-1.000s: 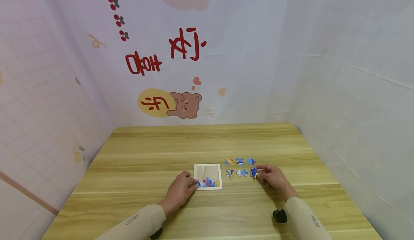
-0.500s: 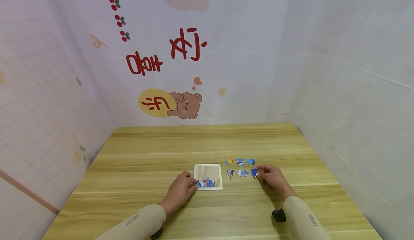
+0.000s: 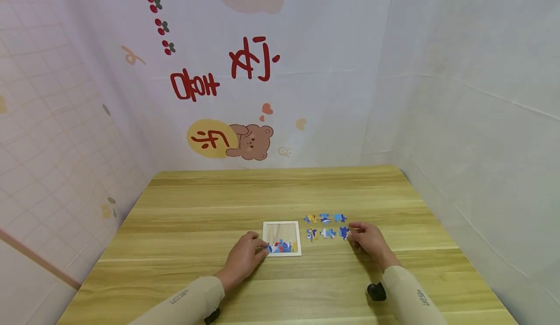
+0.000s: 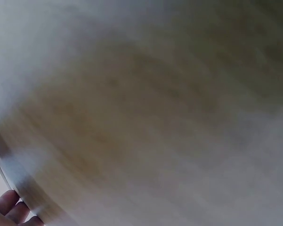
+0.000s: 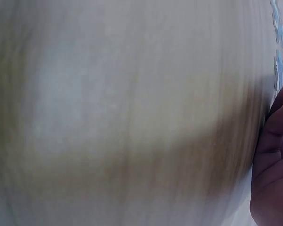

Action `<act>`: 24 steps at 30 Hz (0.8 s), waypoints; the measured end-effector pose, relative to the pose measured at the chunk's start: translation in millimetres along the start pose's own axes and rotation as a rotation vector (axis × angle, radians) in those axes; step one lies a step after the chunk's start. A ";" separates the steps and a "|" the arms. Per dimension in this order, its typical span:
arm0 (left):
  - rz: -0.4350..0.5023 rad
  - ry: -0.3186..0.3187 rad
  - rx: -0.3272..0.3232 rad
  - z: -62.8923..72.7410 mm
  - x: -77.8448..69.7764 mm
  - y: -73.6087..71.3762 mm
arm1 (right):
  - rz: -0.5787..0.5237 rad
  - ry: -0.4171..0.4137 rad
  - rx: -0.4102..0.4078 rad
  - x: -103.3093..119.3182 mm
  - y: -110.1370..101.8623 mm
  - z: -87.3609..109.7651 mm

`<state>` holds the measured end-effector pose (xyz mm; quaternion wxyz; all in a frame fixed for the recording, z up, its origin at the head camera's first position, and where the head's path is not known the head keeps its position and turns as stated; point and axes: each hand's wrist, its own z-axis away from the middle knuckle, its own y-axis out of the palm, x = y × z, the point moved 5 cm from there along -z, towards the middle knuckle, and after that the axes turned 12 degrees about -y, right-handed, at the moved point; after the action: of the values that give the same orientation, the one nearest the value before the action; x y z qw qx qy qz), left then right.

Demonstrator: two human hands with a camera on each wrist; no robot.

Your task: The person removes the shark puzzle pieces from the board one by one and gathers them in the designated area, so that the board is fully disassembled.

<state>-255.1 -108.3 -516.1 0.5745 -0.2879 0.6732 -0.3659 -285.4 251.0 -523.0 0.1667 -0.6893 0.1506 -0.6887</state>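
Note:
A white square puzzle frame (image 3: 264,232) lies on the table, its near strip filled with colourful jigsaw pieces (image 3: 282,246). My left hand (image 3: 242,257) rests at the frame's lower left corner, its fingertips touching the edge; those fingertips (image 4: 7,202) also show in the left wrist view's corner. To the right of the frame, several loose jigsaw pieces (image 3: 324,219) lie in two rows. Beside the nearer row's rightmost piece, a dark blue jigsaw piece (image 3: 343,232), is my right hand (image 3: 369,240), thumb and fingers apart at its right edge. Whether they touch it is hard to tell.
The wood-grain table (image 3: 197,203) reaches to a printed cloth wall (image 3: 323,96) at the back, with more cloth on both sides. A black strap part (image 3: 376,292) hangs under the right sleeve (image 3: 409,293). Both wrist views are mostly blurred tabletop.
My right fingers have shifted very slightly right at the dark blue jigsaw piece. The left hand, the frame and the other pieces stay put.

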 end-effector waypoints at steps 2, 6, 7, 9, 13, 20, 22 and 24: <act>-0.001 -0.006 0.003 0.1 -0.5 0.2 | 0.011 0.010 -0.009 2.0 0.2 0.8; -0.018 -0.006 0.001 -0.6 -3.4 -1.4 | -0.003 -0.006 -0.012 11.4 7.2 0.3; -0.024 -0.003 -0.004 -1.0 -4.4 -2.0 | -0.017 -0.014 -0.013 14.8 10.8 0.0; -0.035 0.002 -0.014 -1.8 -6.0 -3.1 | -0.056 -0.033 -0.001 22.3 20.1 -0.8; -0.061 0.015 -0.037 -3.8 -9.1 -4.8 | -0.106 -0.062 0.034 39.4 44.1 -1.9; -0.030 0.059 -0.051 -6.4 -16.2 -1.6 | -0.142 -0.146 0.166 59.6 91.8 5.8; -0.029 0.066 -0.049 -7.8 -18.5 -0.1 | -0.150 -0.157 0.204 62.3 103.2 9.3; -0.026 0.066 -0.040 -9.3 -20.9 1.2 | -0.152 -0.161 0.235 64.1 112.5 12.5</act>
<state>-260.6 -89.3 -504.6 0.5412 -0.2958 0.6953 -0.3690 -270.1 122.0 -514.5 0.2052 -0.7275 0.0022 -0.6547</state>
